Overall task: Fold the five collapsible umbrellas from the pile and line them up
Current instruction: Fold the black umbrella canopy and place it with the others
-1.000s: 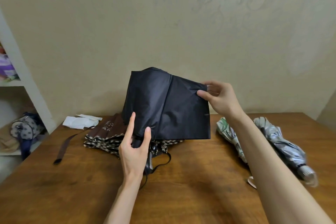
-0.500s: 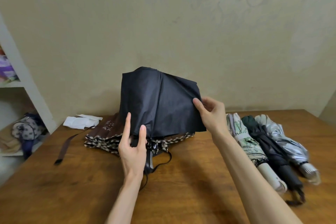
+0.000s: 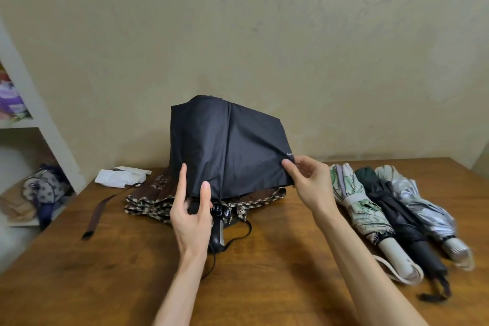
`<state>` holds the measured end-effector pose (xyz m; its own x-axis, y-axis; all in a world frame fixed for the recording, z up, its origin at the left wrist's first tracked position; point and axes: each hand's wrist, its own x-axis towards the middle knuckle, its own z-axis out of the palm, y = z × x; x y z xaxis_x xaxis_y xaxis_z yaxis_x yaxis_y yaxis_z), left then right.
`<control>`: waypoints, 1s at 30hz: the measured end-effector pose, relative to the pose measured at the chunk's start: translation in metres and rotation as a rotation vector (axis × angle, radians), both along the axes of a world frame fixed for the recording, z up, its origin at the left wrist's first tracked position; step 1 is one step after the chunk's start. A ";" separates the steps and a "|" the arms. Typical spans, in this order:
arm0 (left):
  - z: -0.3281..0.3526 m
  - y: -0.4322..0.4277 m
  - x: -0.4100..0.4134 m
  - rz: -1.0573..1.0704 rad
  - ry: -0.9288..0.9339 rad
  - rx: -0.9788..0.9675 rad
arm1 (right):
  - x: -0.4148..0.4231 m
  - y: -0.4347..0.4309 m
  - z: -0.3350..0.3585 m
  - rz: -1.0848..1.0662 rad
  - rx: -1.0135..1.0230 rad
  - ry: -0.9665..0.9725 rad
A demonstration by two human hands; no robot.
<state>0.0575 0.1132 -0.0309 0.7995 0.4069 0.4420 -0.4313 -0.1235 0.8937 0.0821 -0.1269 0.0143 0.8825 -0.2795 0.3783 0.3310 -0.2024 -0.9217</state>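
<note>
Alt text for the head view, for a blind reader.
A person holds a half-folded black umbrella over a table, left hand at its base, right hand pinching the canopy edge. Three folded umbrellas lie side by side at right; a brown one lies behind.

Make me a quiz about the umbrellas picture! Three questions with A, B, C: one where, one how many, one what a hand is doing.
1. Where is the row of folded umbrellas?
A) on a shelf
B) on the table
C) on the floor

2. How many umbrellas are in that row?
A) one
B) five
C) three

3. What is the right hand doing?
A) pinching the black umbrella's cloth
B) lying flat
C) pulling a strap

Answers: 1 B, they lie on the wood at the right. 2 C, flowery, dark, silver. 3 A, thumb and fingers nip its edge.
</note>
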 end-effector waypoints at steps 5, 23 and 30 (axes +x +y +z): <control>0.003 -0.002 -0.003 0.001 -0.025 -0.006 | -0.007 -0.002 0.003 0.112 0.072 -0.002; -0.003 -0.007 0.000 -0.053 -0.081 0.118 | 0.042 -0.019 0.068 -0.039 0.200 0.061; -0.005 -0.007 0.001 -0.060 -0.039 0.095 | 0.026 -0.013 0.064 0.034 0.134 0.220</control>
<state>0.0584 0.1064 -0.0355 0.8022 0.3138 0.5079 -0.4749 -0.1802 0.8614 0.1084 -0.1402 0.0780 0.9491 -0.2831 0.1380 0.1245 -0.0653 -0.9901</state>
